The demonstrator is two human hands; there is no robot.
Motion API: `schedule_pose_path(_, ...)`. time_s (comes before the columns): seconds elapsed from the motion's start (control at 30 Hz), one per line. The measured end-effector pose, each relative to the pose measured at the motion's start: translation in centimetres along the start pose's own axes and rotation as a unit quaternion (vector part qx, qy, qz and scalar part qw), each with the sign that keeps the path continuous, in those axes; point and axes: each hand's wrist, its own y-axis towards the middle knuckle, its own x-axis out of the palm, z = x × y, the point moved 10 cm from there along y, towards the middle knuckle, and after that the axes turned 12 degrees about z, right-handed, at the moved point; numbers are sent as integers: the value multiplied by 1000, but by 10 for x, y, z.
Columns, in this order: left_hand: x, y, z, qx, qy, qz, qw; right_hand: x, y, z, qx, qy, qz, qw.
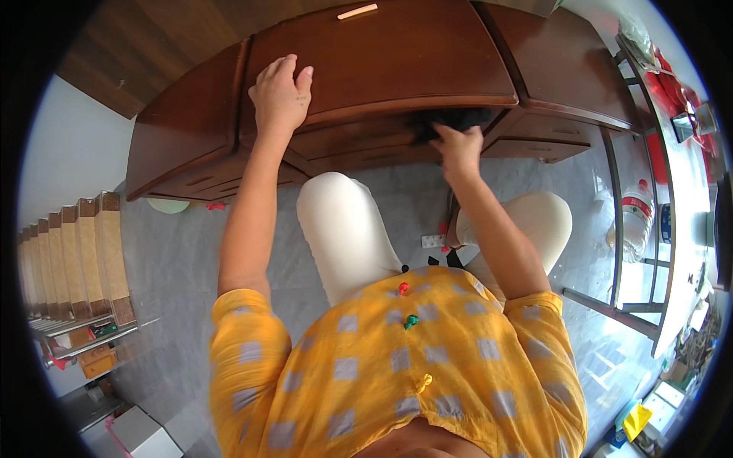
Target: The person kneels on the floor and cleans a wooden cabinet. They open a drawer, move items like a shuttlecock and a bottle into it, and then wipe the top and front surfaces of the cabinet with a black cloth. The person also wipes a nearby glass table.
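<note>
A dark brown wooden cabinet (389, 63) with drawers spans the space before me. My left hand (283, 94) rests on its top near the front left, holding nothing, with the thumb spread from the fingers. Below the front edge of the top, my right hand (461, 150) grips a black cloth (449, 121) against the drawer front (366, 137). Motion blurs the cloth and the fingertips, and the cloth covers part of the drawer front. On the cabinet top, towards the back, lies a short pale stick-like piece (357, 11).
A rack-like table (664, 286) stands at the right, with a large plastic bottle (637, 220) inside its frame. Stairs (74, 257) descend along the left. A small white object (433, 241) lies on the grey floor (395, 194) near my foot. Lower left is a white box (146, 432).
</note>
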Motion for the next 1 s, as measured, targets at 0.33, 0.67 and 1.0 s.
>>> schedule_pose_path(0.33, 0, -2, 4, 9, 29, -20, 999, 95, -76, 31, 238, 73, -198, 948)
schedule_pose_path(0.67, 1, -3, -2, 26, 46, -3, 999, 8, 2, -9, 211, 157, -168, 950)
schedule_pose_path(1.0, 0, -2, 2, 22, 48, -5, 999, -62, 47, 60, 89, 110, 38, 989)
